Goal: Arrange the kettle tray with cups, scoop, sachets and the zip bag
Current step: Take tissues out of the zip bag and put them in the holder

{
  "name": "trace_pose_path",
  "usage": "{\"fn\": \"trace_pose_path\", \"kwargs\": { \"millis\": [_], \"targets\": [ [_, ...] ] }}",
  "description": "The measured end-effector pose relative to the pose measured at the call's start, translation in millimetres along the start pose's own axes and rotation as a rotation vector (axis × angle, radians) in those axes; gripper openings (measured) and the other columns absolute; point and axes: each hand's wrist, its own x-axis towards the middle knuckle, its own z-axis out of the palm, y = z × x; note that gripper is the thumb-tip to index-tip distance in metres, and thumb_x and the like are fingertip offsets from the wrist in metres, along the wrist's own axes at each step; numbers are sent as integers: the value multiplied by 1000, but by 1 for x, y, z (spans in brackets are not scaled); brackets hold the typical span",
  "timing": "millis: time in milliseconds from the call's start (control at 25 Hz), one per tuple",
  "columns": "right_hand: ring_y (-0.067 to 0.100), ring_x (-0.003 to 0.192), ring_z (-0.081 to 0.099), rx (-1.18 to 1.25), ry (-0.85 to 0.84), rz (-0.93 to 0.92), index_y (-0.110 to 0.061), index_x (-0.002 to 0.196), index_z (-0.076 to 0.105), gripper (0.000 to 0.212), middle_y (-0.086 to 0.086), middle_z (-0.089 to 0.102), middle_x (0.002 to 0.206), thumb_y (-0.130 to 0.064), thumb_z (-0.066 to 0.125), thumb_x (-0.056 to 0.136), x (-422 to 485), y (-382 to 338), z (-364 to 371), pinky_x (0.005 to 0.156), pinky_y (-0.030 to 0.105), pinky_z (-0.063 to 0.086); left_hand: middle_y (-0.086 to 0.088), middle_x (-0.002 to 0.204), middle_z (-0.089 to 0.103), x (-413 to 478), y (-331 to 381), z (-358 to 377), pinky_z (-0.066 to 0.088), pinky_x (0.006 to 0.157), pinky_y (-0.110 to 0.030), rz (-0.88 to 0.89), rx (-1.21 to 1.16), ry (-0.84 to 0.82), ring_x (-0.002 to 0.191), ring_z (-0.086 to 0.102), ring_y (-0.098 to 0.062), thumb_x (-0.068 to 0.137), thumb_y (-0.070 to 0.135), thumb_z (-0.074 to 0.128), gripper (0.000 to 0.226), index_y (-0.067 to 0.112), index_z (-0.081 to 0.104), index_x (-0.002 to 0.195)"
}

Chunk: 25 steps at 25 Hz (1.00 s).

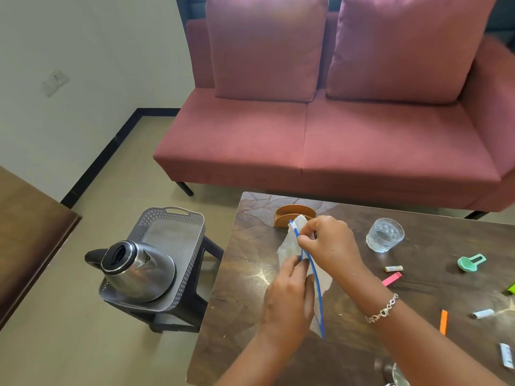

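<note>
I hold a clear zip bag [289, 240] with a blue zip strip above the dark table [245, 263]. My left hand [288, 299] grips the bag's lower part. My right hand [330, 242] pinches the blue strip near its white slider at the top. White paper shows inside the bag. A steel kettle [136, 270] stands on the grey perforated tray [172, 227], which rests on a dark stool left of the table. A clear glass cup [385, 234], a teal scoop [471, 262] and several sachets, one pink [391, 279] and one orange [443, 322], lie on the table's right part.
A brown napkin holder [295, 214] stands behind the bag at the table's far edge. Another glass [398, 376] shows at the bottom edge. A maroon sofa [334, 140] lies beyond the table. A wooden surface [25, 232] fills the left.
</note>
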Motion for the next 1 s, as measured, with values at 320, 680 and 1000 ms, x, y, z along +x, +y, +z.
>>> {"fn": "trace_pose_path", "kwargs": {
  "millis": [320,680,1000],
  "targets": [
    [16,73,51,-106,-201,-401,-13,100,68,20,2,61,98,-23,54,90,-18,-2,5,56,11,32,0,97,66,22,-35,-35,44,79,-26,-100,-79,156,95,50,-14,78,12,60,20,11,65,98],
    [28,64,61,-131,-356,-478,-12,70,66,11,5,62,76,-10,59,77,-35,46,59,54,24,37,-1,73,67,-19,-70,-29,51,65,-28,-279,-245,-59,67,60,-13,77,16,65,7,10,67,74],
    [32,68,63,-50,-159,-188,-4,75,69,6,12,65,81,1,68,73,-31,88,109,58,31,46,1,88,66,-78,-149,26,47,75,-29,-480,43,-367,87,58,-15,84,18,62,6,15,67,85]
  ]
}}
